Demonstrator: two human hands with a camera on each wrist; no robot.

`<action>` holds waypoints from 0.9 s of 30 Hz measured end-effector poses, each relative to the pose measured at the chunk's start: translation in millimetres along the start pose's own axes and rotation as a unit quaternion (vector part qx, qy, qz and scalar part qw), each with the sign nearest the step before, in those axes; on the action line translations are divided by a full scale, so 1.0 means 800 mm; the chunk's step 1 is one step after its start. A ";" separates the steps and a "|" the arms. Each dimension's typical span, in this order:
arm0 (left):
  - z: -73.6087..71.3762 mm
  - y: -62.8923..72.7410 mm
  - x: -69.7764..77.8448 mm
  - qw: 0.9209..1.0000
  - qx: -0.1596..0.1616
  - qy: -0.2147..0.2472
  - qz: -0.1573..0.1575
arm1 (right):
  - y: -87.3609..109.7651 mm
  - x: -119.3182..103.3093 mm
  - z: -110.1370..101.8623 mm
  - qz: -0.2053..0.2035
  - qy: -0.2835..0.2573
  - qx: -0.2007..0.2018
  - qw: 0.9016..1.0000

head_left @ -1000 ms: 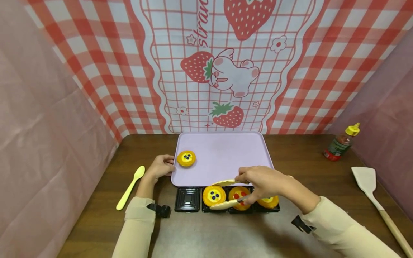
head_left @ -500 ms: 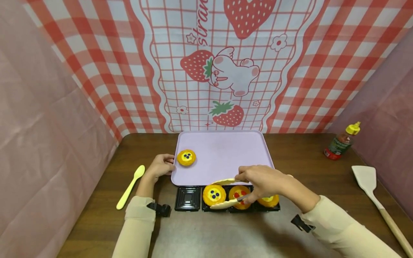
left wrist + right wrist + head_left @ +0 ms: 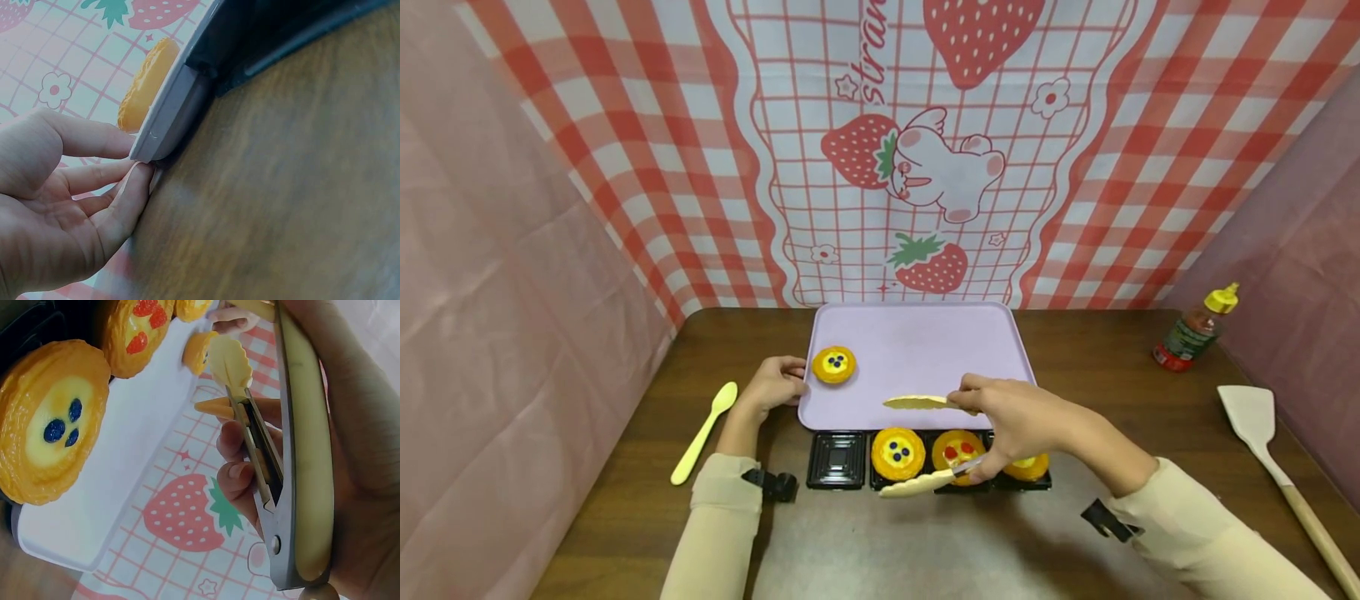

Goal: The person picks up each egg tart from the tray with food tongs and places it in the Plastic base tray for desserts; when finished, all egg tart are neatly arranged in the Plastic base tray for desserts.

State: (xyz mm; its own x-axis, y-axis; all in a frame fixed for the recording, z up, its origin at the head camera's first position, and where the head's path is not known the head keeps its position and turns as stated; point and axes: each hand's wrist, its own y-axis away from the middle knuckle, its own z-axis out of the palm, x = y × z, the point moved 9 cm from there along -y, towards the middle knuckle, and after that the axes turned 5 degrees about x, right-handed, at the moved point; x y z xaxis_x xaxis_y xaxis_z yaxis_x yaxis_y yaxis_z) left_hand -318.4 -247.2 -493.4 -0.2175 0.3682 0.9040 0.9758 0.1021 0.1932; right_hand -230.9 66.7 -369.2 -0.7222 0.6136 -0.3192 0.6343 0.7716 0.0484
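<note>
My left hand (image 3: pixel 777 385) pinches the left rim of the lilac tray (image 3: pixel 925 358); in the left wrist view, thumb and fingers (image 3: pixel 119 206) lie on either side of that rim. A blueberry-topped egg tart (image 3: pixel 833 365) sits on the tray near this hand. My right hand (image 3: pixel 1018 425) grips metal tongs (image 3: pixel 306 456) with cream tips. Their tips are spread wide and hold nothing, one above the tray's front part, the other on the near side of a second blueberry tart (image 3: pixel 898 454). That tart rests in a black compartment, beside a strawberry-topped tart (image 3: pixel 957 450) partly covered by the tongs.
The black sectioned container (image 3: pixel 837 460) lies along the tray's front edge, its leftmost compartment bare. Another tart (image 3: pixel 1028 467) is at its right end, partly hidden. A yellow spoon (image 3: pixel 703 433) lies left; a sauce bottle (image 3: pixel 1195 329) and a spatula (image 3: pixel 1255 429) are at right.
The tongs' tips have spread apart and moved away from the blueberry tart in the container, which stays in place. My right hand has risen slightly; my left hand has not moved.
</note>
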 end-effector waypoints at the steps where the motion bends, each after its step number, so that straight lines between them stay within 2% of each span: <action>1: 0.000 0.000 0.000 1.000 0.001 -0.002 0.000 | 0.001 0.001 -0.001 0.001 -0.004 0.002 1.000; 10: 0.002 0.003 -0.001 1.000 0.003 -0.004 -0.006 | 0.006 0.005 -0.012 0.009 -0.034 0.019 0.999; 17: 0.003 0.004 0.000 1.000 0.004 -0.002 -0.008 | 0.002 0.001 -0.043 -0.001 -0.013 0.063 0.998; 22: 0.004 0.003 0.001 1.000 -0.003 0.001 -0.005 | -0.014 -0.005 -0.071 -0.009 0.007 0.108 0.994; 27: 0.001 0.002 0.002 1.000 -0.002 0.005 0.000 | -0.049 -0.006 -0.086 -0.006 0.020 0.126 0.992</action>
State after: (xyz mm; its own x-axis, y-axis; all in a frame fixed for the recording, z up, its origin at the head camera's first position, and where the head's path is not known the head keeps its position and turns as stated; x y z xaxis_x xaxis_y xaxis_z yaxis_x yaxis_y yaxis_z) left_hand -317.2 -246.0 -491.8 -0.2170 0.3580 0.9081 0.9760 0.0986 0.1944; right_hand -271.4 45.2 -304.4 -0.7367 0.6155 -0.2802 0.6715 0.7148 -0.1953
